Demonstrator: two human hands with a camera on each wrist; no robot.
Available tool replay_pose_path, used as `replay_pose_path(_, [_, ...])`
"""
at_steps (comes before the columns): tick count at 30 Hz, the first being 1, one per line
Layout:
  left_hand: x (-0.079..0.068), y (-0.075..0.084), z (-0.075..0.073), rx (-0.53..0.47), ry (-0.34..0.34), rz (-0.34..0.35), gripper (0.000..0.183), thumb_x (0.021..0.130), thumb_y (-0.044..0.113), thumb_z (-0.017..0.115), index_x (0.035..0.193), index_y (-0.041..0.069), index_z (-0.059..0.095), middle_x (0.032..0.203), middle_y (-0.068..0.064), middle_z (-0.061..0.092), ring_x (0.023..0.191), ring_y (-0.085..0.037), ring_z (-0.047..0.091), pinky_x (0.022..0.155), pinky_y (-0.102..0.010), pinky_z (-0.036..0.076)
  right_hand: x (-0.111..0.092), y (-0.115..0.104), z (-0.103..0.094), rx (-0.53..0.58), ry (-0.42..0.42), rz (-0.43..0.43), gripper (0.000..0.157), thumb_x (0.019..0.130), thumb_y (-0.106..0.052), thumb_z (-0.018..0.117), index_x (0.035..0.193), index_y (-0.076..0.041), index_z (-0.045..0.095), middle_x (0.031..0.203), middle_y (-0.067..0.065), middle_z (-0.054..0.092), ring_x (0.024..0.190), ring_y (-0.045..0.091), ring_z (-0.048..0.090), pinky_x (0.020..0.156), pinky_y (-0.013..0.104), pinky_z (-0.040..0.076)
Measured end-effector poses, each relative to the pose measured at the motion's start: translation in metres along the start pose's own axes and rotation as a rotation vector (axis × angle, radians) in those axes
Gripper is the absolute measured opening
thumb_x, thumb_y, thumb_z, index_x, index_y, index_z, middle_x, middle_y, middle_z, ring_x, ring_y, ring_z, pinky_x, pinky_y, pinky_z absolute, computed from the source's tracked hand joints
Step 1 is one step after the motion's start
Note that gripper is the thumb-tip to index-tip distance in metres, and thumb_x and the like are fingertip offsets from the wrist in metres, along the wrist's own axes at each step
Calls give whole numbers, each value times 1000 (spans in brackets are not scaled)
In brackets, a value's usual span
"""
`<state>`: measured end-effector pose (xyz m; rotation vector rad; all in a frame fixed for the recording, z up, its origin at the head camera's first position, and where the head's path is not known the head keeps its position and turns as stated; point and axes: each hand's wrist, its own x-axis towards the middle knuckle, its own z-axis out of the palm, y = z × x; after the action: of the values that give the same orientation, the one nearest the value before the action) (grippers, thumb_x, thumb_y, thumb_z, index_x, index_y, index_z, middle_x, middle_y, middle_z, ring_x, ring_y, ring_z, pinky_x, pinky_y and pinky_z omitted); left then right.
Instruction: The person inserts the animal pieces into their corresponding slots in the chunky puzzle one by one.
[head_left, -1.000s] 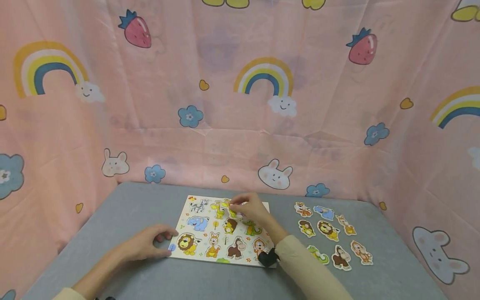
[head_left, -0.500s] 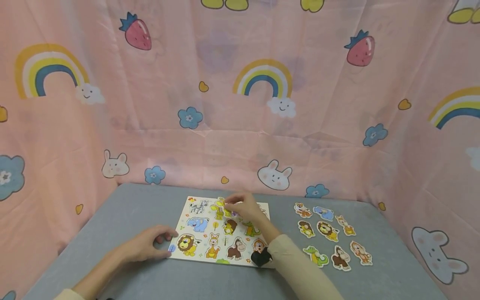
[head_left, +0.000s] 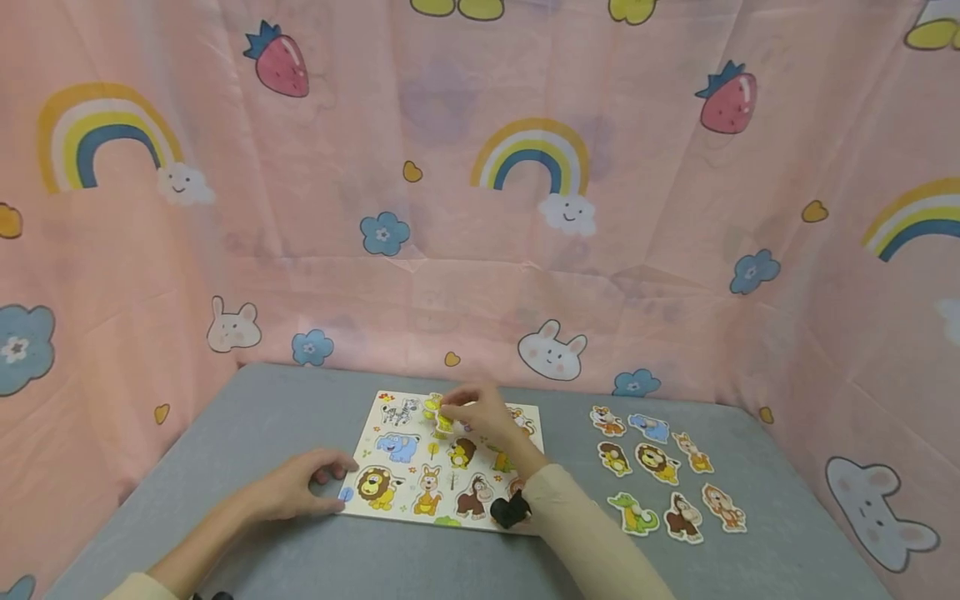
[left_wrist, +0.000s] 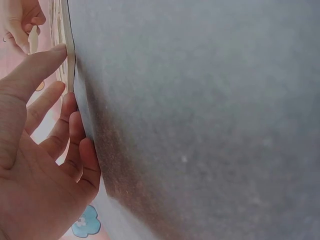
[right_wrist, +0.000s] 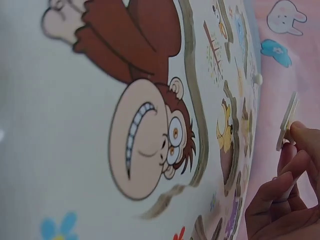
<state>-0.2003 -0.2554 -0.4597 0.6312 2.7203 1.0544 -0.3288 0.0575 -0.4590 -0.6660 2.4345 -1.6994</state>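
Here, puzzle board holds animal pieces.

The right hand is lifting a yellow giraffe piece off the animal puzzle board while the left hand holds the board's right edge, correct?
Not quite: the left hand steadies the animal puzzle board at its left edge, not its right, as the head view shows. The right hand does pinch the yellow giraffe piece above it.

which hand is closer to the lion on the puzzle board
Left. The left hand rests at the board's edge right beside the lion; the right hand is up at the far row, pinching a piece.
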Motion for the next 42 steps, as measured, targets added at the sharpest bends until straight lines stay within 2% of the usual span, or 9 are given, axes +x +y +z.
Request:
replay_pose_path(8, [1, 2, -1, 5, 5, -2, 47, 80, 21, 88, 121, 11, 67, 105, 3, 57, 96, -21, 52, 84, -38, 45, 3, -1, 4, -18, -10, 40, 14, 93, -11, 75, 103, -2, 76, 100, 7, 68, 83, 20, 60, 66, 37, 51])
replay_pose_path(17, [1, 3, -1, 12, -2, -8, 46, 80, 21, 88, 120, 12, 66, 104, 4, 56, 95, -21, 51, 83, -38, 45, 8, 2, 8, -68, -2, 15, 12, 91, -9, 76, 100, -1, 76, 92, 5, 67, 75, 18, 58, 64, 32, 49])
replay_pose_path(28, [0, 2, -1, 14, -3, 2, 46, 80, 20, 87, 121, 11, 66, 105, 3, 57, 95, -21, 52, 84, -38, 46, 8, 7, 8, -124, -13, -25, 8, 91, -5, 75, 96, 2, 76, 86, 3, 67, 71, 16, 56, 59, 30, 47])
replay_pose_path(35, [0, 4, 0, 14, 1, -5, 47, 80, 19, 88, 121, 10, 66, 104, 3, 57, 94, -21, 51, 82, -37, 45, 11, 12, 7, -131, -10, -24, 8, 91, -5, 74, 96, 1, 77, 86, 3, 66, 64, 14, 54, 57, 29, 47])
replay_pose_path(42, [0, 5, 0, 13, 1, -4, 47, 80, 19, 87, 121, 9, 66, 104, 2, 56, 94, -21, 50, 81, -36, 44, 9, 6, 9, -144, -13, -6, 6, 90, -4, 75, 94, 1, 76, 84, 5, 67, 69, 15, 54, 59, 29, 46])
